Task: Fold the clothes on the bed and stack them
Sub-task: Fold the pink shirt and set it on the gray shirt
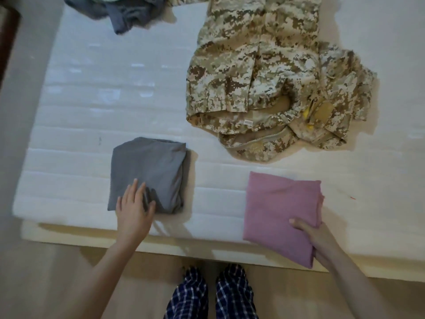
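A folded grey garment point(149, 171) lies near the front edge of the white mattress point(92, 107). My left hand point(133, 209) rests flat on its near corner, fingers straight. To the right lies a folded pink garment point(280, 210), overhanging the mattress edge. My right hand point(315, 240) grips its near right corner, thumb on top and fingers underneath. A camouflage jacket point(264, 72) lies spread out and unfolded behind the pink garment.
A crumpled blue-grey garment point(124, 12) sits at the far left of the mattress, with something pale green partly cut off above it. My legs in checked trousers point(211, 293) stand at the bed's front edge. The floor runs along the left side.
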Demonstrator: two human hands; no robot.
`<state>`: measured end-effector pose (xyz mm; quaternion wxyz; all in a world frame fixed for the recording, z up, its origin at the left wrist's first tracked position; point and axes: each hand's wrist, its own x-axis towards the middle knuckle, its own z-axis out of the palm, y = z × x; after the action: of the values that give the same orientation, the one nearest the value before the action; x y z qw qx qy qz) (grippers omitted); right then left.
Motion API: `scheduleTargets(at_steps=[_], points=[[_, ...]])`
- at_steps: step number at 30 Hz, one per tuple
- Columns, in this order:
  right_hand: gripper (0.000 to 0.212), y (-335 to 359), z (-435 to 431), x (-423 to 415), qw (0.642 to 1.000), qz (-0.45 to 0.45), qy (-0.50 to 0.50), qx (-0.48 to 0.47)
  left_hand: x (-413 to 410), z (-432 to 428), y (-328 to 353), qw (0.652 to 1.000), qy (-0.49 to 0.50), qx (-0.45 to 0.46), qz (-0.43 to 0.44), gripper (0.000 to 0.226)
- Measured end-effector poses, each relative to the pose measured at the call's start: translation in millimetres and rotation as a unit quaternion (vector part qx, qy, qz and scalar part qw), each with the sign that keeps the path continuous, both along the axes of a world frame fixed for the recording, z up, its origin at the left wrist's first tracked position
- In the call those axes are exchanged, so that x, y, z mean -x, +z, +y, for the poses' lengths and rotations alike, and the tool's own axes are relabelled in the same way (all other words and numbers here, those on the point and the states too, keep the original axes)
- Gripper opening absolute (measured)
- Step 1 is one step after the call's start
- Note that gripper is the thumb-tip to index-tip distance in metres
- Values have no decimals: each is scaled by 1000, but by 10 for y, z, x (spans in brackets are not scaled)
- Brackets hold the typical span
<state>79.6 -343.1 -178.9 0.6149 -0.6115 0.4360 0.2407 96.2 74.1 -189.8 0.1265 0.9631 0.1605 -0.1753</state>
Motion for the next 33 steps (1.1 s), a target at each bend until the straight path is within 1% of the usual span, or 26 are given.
scheduleTargets(at_steps=[4, 6, 7, 8, 9, 10, 11, 12, 13, 14, 16, 17, 19, 20, 22, 23, 24, 25, 26, 27, 28, 29, 30, 31, 32, 33], points=[[34, 488, 785, -95, 994, -48, 48, -90, -61, 260, -142, 990, -39, 52, 126, 60], [34, 628, 1213, -195, 988, -65, 64, -127, -98, 281, -159, 983, -12, 125, 133, 57], [37, 660, 1452, -267, 983, -73, 72, -152, -127, 307, -110, 973, 41, 194, 113, 50], [42, 678, 1691, -349, 977, -80, 77, -180, -155, 348, -41, 949, 122, 279, 85, 39], [45, 685, 1918, -442, 971, -86, 81, -206, -172, 396, 34, 907, 213, 358, 60, 30], [48, 666, 2134, -541, 966, -88, 82, -228, -198, 464, 110, 869, 283, 405, 36, 30], [51, 611, 2339, -641, 962, -85, 83, -245, -227, 564, 172, 847, 331, 416, 18, 36], [54, 521, 2524, -737, 961, -82, 83, -252, -253, 684, 203, 832, 369, 414, 1, 40], [54, 409, 2694, -821, 962, -79, 92, -245, -276, 820, 189, 822, 394, 410, -14, 42], [50, 290, 2841, -893, 967, -79, 111, -216, -302, 952, 161, 807, 412, 423, -17, 45], [43, 57, 3046, -977, 978, -67, 170, -103, -369, 1147, 55, 778, 411, 474, 7, 47], [45, -36, 3105, -991, 978, -53, 196, -44, -400, 1201, 11, 780, 397, 484, 32, 45], [53, -162, 3175, -992, 975, -37, 217, 18, -399, 1265, -96, 825, 340, 445, 74, 46], [54, -189, 3195, -981, 975, -37, 217, 30, -387, 1272, -140, 846, 319, 421, 70, 46], [53, -197, 3209, -923, 971, -47, 226, 61, -363, 1231, -170, 868, 297, 396, 43, 46], [54, -185, 3212, -888, 964, -52, 241, 99, -347, 1190, -156, 881, 286, 375, 27, 49], [57, -163, 3211, -860, 950, -50, 263, 159, -330, 1144, -143, 904, 268, 333, 7, 54], [60, -132, 3214, -833, 926, -54, 289, 238, -319, 1093, -134, 935, 235, 264, -16, 59], [63, -90, 3217, -801, 885, -81, 325, 323, -313, 1025, -111, 965, 183, 182, -47, 62], [64, -49, 3224, -770, 828, -136, 370, 398, -305, 934, -87, 983, 116, 117, -79, 63], [64, -24, 3239, -746, 765, -203, 415, 449, -301, 823, -63, 990, 50, 87, -103, 63], [63, -9, 3251, -727, 706, -267, 460, 468, -304, 703, -48, 990, -10, 86, -109, 62], [59, -13, 3247, -715, 649, -306, 515, 468, -313, 575, -53, 988, -62, 97, -98, 61], [53, -38, 3210, -712, 622, -319, 560, 444, -329, 446, -81, 986, -97, 112, -77, 59], [48, -75, 3131, -727, 626, -315, 582, 412, -350, 329, -127, 985, -114, 121, -53, 59], [46, -115, 3005, -769, 657, -296, 581, 379, -373, 224, -179, 986, -115, 120, -30, 60]])
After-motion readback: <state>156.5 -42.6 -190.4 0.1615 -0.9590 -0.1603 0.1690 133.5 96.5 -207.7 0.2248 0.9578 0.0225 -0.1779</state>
